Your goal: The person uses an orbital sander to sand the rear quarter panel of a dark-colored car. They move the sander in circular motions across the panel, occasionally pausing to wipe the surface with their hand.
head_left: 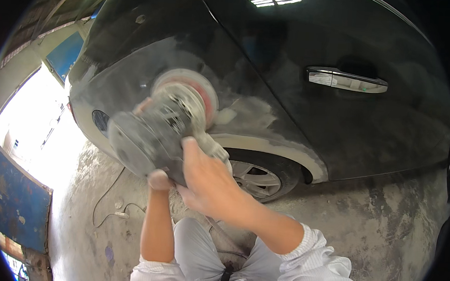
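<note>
My right hand (206, 178) grips the near side of a grey, dust-covered power sander (158, 128), blurred by motion. From below, my left hand (159, 180) holds its body; most of that hand is hidden behind the tool. Skin also shows past the tool's far edge. The round sanding pad (207, 90), pale with a red band, lies against the dark car's rear panel (142, 66) above the wheel arch. Around the pad the paint is dull and scuffed. A bare, light grey strip (266, 144) follows the arch.
Under the arch sits the rear wheel (256, 178). The car door (370, 129) with a chrome handle (348, 80) is at right. A thin cable (100, 205) curves over the dusty concrete floor (354, 220). Blue metal panels (15, 194) and a bright doorway (31, 113) are at left.
</note>
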Demonstrator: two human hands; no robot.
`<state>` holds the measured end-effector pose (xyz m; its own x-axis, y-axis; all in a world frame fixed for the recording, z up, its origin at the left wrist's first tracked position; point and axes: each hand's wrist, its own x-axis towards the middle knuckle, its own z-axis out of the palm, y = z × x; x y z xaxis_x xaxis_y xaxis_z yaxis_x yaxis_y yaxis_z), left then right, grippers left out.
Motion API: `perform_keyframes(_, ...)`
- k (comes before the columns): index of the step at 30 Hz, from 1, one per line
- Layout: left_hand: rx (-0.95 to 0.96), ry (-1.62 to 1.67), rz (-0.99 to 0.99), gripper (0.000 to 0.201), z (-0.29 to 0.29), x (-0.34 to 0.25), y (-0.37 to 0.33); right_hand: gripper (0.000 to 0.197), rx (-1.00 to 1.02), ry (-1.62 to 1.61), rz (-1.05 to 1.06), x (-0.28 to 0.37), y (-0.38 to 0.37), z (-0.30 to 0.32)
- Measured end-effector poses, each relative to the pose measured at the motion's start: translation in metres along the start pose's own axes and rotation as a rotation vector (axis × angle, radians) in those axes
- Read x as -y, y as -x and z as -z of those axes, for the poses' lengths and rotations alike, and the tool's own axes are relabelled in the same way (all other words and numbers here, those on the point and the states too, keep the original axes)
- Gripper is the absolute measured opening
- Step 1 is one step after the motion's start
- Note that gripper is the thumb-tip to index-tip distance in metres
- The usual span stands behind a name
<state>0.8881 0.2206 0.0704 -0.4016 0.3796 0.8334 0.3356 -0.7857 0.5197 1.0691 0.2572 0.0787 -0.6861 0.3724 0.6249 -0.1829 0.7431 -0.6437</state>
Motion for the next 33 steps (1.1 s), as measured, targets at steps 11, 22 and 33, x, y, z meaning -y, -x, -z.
perform_keyframes(11, -0.006, -0.143, 0.004, 0.137, 0.016, -0.016, -0.005, 0.071, -0.065, 0.228, -0.025, 0.007, 0.025, -0.026)
perform_keyframes(22, 0.075, -0.066, -0.024, 0.138, 0.028, -0.033, 0.003, 0.06, -0.01, 0.26, -0.024, 0.026, 0.001, -0.042)
perform_keyframes(33, 0.07, 0.089, -0.014, 0.139, 0.056, -0.016, -0.02, 0.062, -0.019, 0.25, -0.16, 0.03, -0.017, -0.058)
